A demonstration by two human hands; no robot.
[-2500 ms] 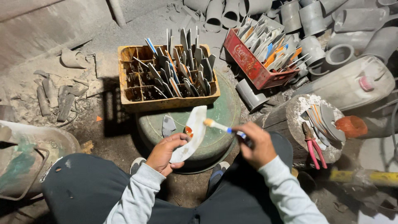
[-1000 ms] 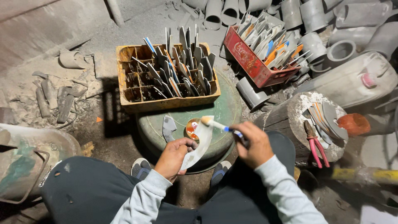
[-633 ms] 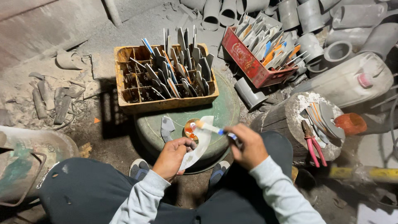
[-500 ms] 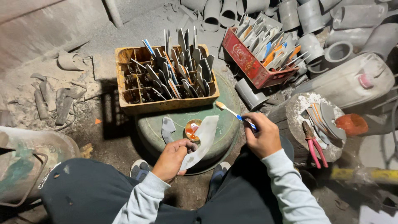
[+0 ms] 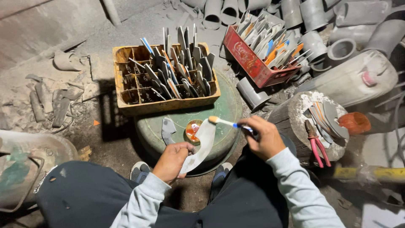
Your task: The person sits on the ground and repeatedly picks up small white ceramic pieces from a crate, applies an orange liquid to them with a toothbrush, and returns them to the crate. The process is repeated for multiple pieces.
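My left hand is clamped on a curved blade, my right hand on a toothbrush touching its tip. The yellow crate and red crate already stand full of blades; I judge this one unfinished.

The person's left hand is curled shut around the lower end of a curved, pale metal blade, palm down, grey sleeve bent inward. The right hand, up and right of the blade, pinches a thin brush, wrist cocked inward.
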